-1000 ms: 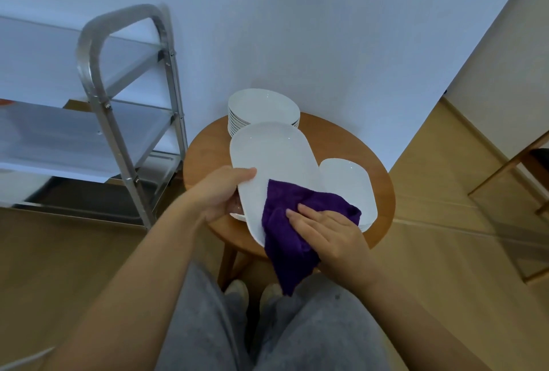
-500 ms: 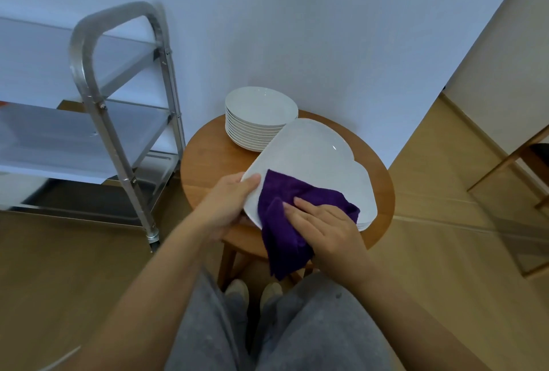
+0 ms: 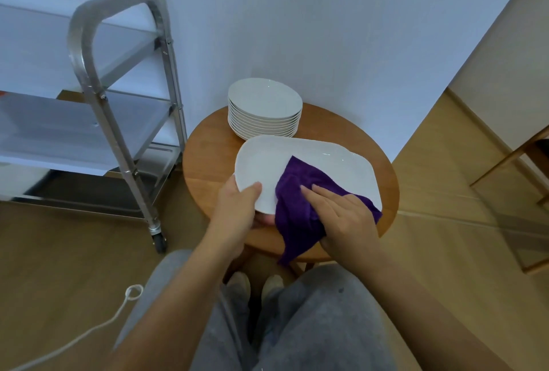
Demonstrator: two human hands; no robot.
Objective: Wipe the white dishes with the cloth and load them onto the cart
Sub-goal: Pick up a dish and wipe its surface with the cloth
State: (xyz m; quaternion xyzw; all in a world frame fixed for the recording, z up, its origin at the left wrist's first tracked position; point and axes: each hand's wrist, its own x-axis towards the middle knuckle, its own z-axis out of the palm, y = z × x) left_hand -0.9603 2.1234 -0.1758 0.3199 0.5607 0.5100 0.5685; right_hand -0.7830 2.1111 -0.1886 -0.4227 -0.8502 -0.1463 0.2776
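Step now: I am wiping the big white dish with the purple cloth. It is not on the cart yet.
Left hand: I hold the near edge of the big white dish. My thumb is on top and my other fingers curl under it.
Right hand: my fingers are straight and flat. They press the purple cloth down on the dish. One end of the cloth hangs off the edge toward my legs.
Where the dish is: over the round wooden bench, right in front of me. I cannot tell if it sits on the bench or is lifted a bit.
More dishes: a stack of white plates stands at the back of the bench, just behind the big dish. I think they need wiping too.
Cart: it is metal, with wheels, and it stands to my left, near the bench. I can see no dish on the shelves that show.
Next move: I think I should rub the rest of the dish, then carry it left to a shelf with a firm hold. It looks smooth and could slip.
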